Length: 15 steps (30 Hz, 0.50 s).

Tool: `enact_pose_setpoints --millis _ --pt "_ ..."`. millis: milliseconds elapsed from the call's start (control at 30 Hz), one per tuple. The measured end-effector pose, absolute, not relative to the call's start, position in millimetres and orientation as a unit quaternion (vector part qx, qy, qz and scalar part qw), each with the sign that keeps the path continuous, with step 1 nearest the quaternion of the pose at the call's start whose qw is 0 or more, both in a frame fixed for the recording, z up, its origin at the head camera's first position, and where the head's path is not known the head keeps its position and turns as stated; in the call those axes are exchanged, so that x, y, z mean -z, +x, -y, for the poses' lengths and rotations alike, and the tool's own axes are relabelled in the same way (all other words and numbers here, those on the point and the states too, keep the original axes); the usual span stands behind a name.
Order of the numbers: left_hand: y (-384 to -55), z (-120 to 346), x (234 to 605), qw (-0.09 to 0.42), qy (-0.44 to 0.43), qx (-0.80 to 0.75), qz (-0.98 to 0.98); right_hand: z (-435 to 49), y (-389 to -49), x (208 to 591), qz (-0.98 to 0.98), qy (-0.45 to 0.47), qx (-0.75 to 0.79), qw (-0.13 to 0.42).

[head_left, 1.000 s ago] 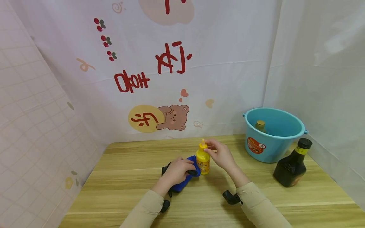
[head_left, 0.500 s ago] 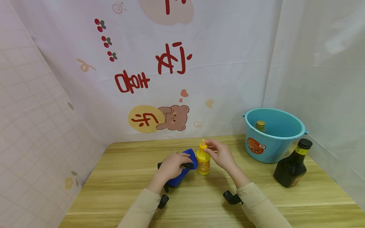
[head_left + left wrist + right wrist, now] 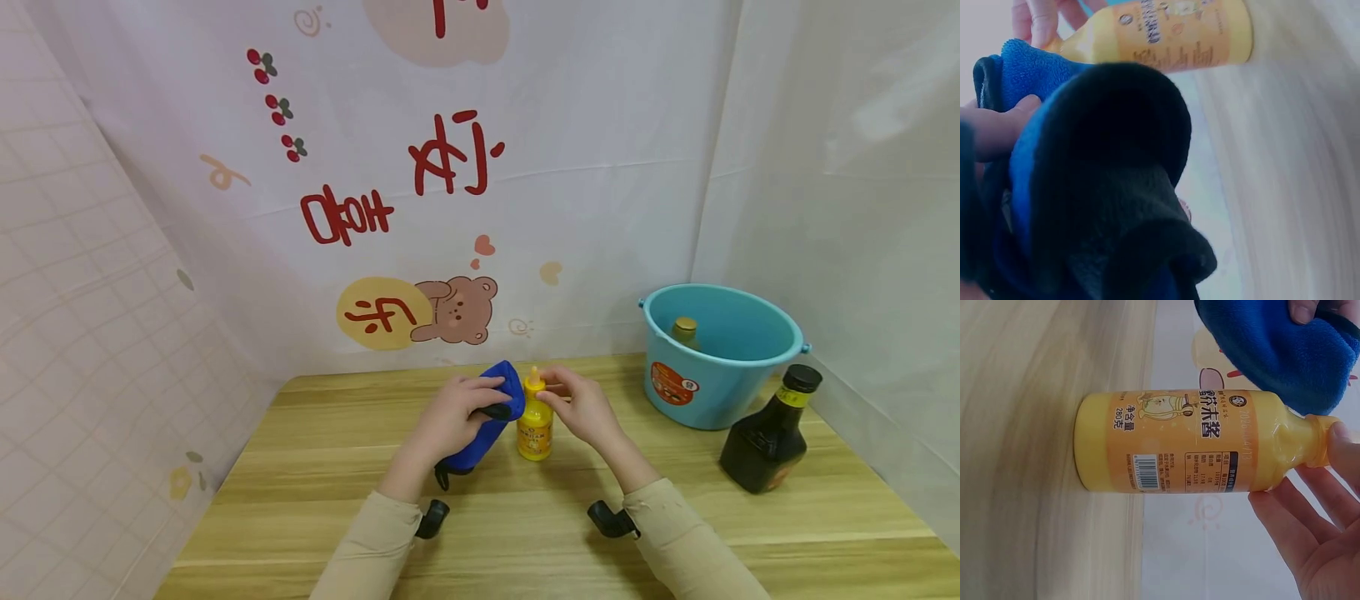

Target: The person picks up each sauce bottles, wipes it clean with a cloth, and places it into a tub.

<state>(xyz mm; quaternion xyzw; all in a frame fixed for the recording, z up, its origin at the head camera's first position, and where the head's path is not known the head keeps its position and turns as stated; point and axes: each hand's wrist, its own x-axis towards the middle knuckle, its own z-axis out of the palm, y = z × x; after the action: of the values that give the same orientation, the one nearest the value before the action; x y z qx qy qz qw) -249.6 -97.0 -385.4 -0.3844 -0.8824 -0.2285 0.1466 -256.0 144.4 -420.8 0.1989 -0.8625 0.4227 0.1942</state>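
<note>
A yellow squeeze bottle of mustard sauce [image 3: 535, 429] stands upright on the wooden table. My right hand [image 3: 588, 410] pinches it at the neck, just under the pointed cap; in the right wrist view the thumb [image 3: 1341, 447] lies on the collar. My left hand [image 3: 452, 417] grips a folded blue cloth [image 3: 480, 442] with black edging. The cloth's upper end is right beside the bottle's neck. In the left wrist view the folded cloth [image 3: 1041, 65] overlaps the bottle [image 3: 1179, 34], and its dark edge hides much of the left hand.
To the right stands a light blue bucket [image 3: 708, 392], with a gold-capped bottle [image 3: 684, 330] inside. In front of it is a dark sauce bottle [image 3: 765, 437] with a black cap. A printed white curtain [image 3: 600, 208] hangs behind the table [image 3: 337, 483].
My left hand first drew slightly left, then raised the blue cloth along the bottle from its body to its neck. My right hand and the bottle have stayed in place.
</note>
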Motion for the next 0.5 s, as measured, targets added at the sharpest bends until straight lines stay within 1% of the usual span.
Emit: enact_pose_setpoints --millis 167,500 --pt "-250.6 90.7 392.6 0.138 -0.391 0.236 0.879 -144.6 -257.2 421.3 0.865 0.198 -0.419 0.192" --pt "-253.2 82.7 401.9 0.153 -0.398 0.231 0.874 -144.9 -257.8 421.8 0.862 0.204 -0.419 0.200"
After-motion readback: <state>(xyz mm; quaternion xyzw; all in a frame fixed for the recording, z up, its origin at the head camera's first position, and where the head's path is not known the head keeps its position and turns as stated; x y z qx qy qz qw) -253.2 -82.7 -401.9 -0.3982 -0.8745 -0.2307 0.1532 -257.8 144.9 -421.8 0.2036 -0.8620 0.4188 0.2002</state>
